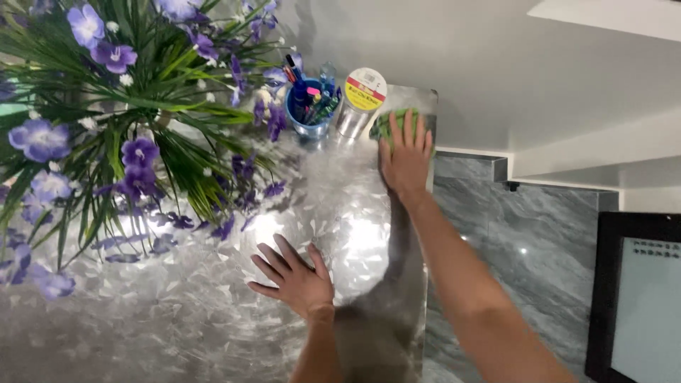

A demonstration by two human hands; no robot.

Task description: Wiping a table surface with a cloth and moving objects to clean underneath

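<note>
On the far right corner of the shiny, crackle-patterned silver tabletop (213, 312), the right hand (406, 159) lies flat on a green cloth (389, 122), fingers spread wide and pressed down on it, the arm stretched out. Cloth sits just beside a clear cylindrical container (359, 99) with a white lid bearing a red and yellow label; contents cannot be told. Immediately left of that stands a blue cup (306, 113) holding pens and markers, upright, tips above the rim. Large plant with purple flowers and long green leaves (120, 120) fills the left half of the tabletop, leaves overhanging the surface near the cup. Left hand (294, 276) rests palm down on bare tabletop, fingers splayed, holding nothing, well apart from the cloth. Grey marble floor (525, 241) lies to the right, a dark-framed panel (635, 305) at the right edge.
</note>
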